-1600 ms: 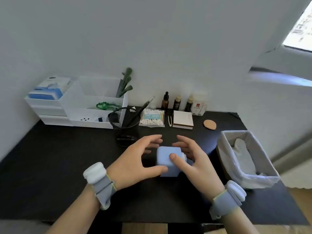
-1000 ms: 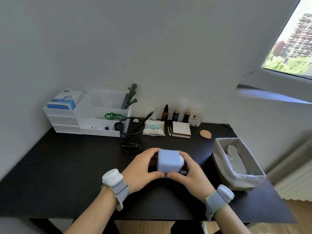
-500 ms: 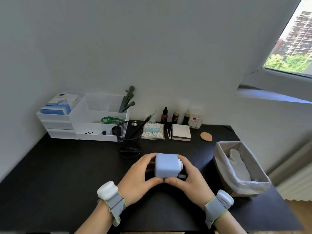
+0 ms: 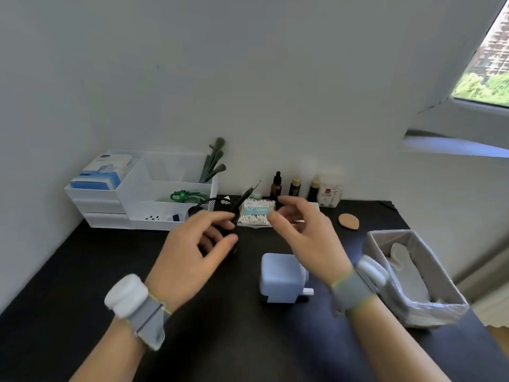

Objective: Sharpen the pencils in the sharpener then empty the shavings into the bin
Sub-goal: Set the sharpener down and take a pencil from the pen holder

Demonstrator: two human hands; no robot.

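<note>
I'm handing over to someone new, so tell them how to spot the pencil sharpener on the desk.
On the black desk, look near the front edge, left of the lined bin at the right end. The pencil sharpener stands there below the right hand, touched by neither hand. It is the only pale blue boxy block, with a small white stub low on its right side.

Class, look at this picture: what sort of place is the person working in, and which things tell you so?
Probably a home desk by a window. A black desktop against the wall holds white organizer drawers, a mesh pen cup, a blue sharpener and a lined bin.
</note>
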